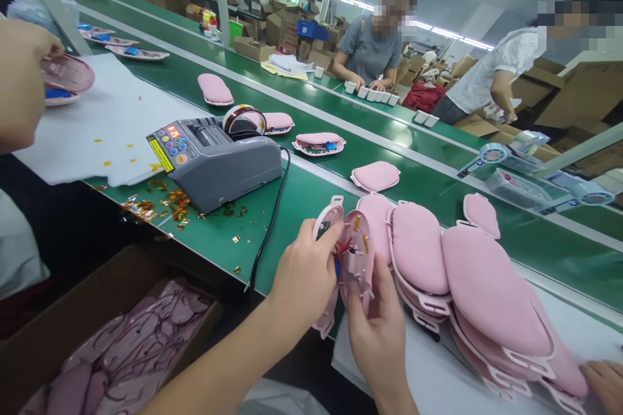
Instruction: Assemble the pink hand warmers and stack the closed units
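**Parted pink shell, wires across the gap**

Both hands on one pale-pink, oval plastic shell (363, 266), held up over the near edge of the green table (302, 191), just beside a row of piled pink padded shells (496, 292). Left hand (300, 272) closed round one half, a fingertip near the gap; right hand (379, 331) grips the other, thumb on its inner face, fingers behind.

Handling, as I judge it: keep the halves close and turn them together, since thin red wires (345, 247) bridge them and would take any pull. Hold by the rims, lightly. Should the rims meet, wires want to lie well inside (a pinched strand is the obvious risk).

Looks: opened like a clam, hollow sides facing, roughly upright. Right-hand half glossy inside, with amber tape strips (357, 224) and a small whitish block (351, 262). Other half shows some green circuit board (323, 228) and a blue part (337, 268); the left hand covers most, so the wire joints can't be made out.
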`<state>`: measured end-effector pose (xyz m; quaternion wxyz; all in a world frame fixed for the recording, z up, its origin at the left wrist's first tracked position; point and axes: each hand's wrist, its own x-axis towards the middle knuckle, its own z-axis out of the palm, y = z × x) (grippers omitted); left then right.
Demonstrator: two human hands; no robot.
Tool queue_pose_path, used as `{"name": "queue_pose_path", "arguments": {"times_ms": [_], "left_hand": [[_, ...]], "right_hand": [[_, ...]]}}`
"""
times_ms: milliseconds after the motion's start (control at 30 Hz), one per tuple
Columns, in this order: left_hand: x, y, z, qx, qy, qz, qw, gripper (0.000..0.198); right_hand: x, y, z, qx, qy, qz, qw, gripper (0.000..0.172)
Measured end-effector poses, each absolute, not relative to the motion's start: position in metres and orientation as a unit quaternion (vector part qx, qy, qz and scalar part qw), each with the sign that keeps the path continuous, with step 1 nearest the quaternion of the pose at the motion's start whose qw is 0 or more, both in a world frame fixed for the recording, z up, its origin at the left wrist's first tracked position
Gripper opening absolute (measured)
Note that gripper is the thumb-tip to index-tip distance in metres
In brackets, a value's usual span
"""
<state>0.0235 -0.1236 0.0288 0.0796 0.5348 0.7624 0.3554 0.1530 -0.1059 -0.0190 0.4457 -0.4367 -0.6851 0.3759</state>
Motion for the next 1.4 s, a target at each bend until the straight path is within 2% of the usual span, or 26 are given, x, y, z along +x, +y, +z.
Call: {"name": "queue_pose_path", "arguments": {"times_ms": [233, 467, 667, 767, 900, 1033, 1133, 1400], "left_hand": [[0.022, -0.122, 0.033, 0.542, 0.777, 0.312, 0.075, 0.051], [0.024, -0.118, 0.035, 0.553, 0.754, 0.342, 0.094, 0.037], [0.014, -0.124, 0.036, 0.549, 0.695, 0.413, 0.214, 0.069], [0.008, -0.127, 0.034, 0.532, 0.655, 0.460, 0.276, 0.066], [0.007, -0.125, 0.024, 0.515, 0.646, 0.508, 0.243, 0.064], [0.010, -0.118, 0.016, 0.496, 0.665, 0.518, 0.207, 0.069], [0.013, -0.115, 0.016, 0.497, 0.679, 0.504, 0.193, 0.067], [0.022, -0.115, 0.024, 0.516, 0.689, 0.476, 0.182, 0.068]], "right_hand": [[0.154, -0.105, -0.015, -0.450, -0.704, 0.367, 0.410, 0.053], [0.146, -0.104, -0.002, -0.463, -0.706, 0.388, 0.368, 0.057], [0.148, -0.103, -0.005, -0.454, -0.677, 0.420, 0.399, 0.058], [0.151, -0.100, -0.006, -0.428, -0.681, 0.439, 0.401, 0.058], [0.151, -0.093, -0.005, -0.405, -0.684, 0.442, 0.415, 0.048], [0.148, -0.091, -0.006, -0.395, -0.655, 0.429, 0.481, 0.038], [0.146, -0.093, -0.006, -0.398, -0.649, 0.401, 0.510, 0.037], [0.143, -0.100, -0.006, -0.388, -0.681, 0.342, 0.519, 0.039]]}}
